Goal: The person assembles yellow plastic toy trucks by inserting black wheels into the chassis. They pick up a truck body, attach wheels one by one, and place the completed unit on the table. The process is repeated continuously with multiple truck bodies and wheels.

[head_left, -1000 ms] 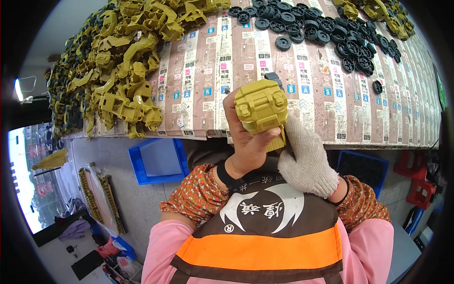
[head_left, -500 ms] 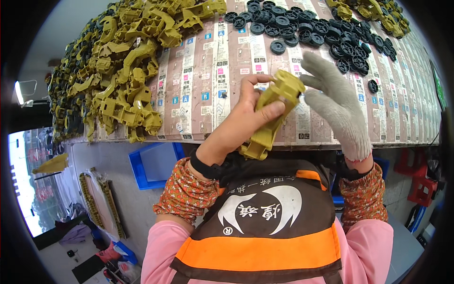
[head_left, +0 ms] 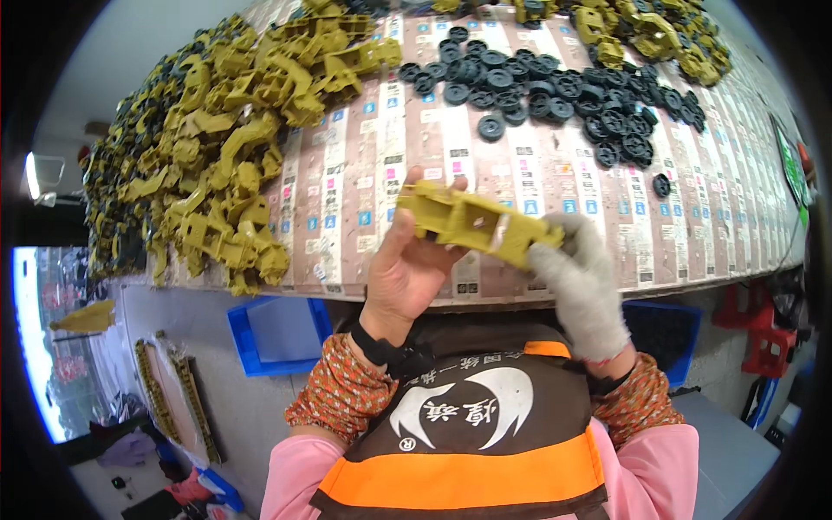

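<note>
A mustard-yellow plastic toy vehicle body is held over the front part of the table, lying crosswise with its hollow, ribbed side in view. My bare left hand grips its left end, thumb in front and fingers behind. At the other end, my right hand, in a pale knitted glove, pinches the body between thumb and fingers. Beyond it, black toy wheels lie in a loose heap, and a single wheel sits apart to the right.
Similar yellow parts form a big pile on the left of the paper-covered table; a smaller yellow pile lies far right. Below the table edge are a blue bin on the left, another blue bin and a red stool on the right.
The vehicle body has swung from steeply slanted to nearly crosswise, with its hollow side now showing. My right hand, spread and apart before, has come down and taken its right end.
</note>
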`<state>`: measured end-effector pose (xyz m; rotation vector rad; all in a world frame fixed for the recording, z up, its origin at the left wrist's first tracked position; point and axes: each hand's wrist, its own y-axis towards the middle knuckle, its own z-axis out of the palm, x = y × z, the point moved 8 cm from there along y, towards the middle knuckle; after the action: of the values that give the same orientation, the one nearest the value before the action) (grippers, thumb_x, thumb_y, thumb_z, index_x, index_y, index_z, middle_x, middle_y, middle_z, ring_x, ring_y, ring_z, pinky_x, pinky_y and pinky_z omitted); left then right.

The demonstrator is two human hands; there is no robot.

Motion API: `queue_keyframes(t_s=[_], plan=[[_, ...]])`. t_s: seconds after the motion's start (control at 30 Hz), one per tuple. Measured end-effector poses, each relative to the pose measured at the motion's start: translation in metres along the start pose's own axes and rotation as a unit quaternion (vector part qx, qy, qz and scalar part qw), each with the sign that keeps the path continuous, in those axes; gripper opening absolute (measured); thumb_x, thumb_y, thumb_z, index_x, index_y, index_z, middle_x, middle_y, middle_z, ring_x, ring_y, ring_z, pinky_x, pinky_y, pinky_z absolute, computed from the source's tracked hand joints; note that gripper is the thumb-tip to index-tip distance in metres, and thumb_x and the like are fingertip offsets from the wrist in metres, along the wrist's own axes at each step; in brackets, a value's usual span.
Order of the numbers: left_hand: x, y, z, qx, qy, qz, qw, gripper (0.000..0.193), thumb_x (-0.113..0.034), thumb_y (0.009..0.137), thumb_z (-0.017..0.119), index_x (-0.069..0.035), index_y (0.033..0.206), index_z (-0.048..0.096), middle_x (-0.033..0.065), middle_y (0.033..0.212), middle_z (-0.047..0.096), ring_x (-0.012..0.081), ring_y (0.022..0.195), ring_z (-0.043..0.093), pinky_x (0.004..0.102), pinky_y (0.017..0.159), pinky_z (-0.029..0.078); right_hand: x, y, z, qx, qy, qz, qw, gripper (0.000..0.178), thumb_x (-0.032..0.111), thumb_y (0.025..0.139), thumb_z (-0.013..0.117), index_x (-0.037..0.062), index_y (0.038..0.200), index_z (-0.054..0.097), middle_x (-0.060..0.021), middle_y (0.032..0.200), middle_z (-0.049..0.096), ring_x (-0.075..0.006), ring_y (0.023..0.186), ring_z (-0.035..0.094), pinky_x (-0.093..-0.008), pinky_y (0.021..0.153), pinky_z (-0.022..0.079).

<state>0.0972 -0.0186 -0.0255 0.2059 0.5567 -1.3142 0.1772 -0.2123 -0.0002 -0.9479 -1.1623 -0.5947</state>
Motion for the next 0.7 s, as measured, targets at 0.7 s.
queue_keyframes(t_s=[0.7], plan=[[0.030, 0.003, -0.001, -0.024, 0.080, -0.126, 0.989, 0.054, -0.038, 0.109, 0.062, -0.003, 0.149, 0.050, 0.0127, 0.130, 0.067, 0.0280, 0.116, 0.072, 0.0405, 0.093, 0.064, 0.054, 0.079, -0.198, -0.207, -0.595, -0.108, 0.769, 0.027, 0.023, 0.096, 0.070, -0.0005, 0.108, 0.064, -0.0232, 0.103, 0.065, -0.0411, 0.102, 0.066, -0.0483, 0.092, 0.052]])
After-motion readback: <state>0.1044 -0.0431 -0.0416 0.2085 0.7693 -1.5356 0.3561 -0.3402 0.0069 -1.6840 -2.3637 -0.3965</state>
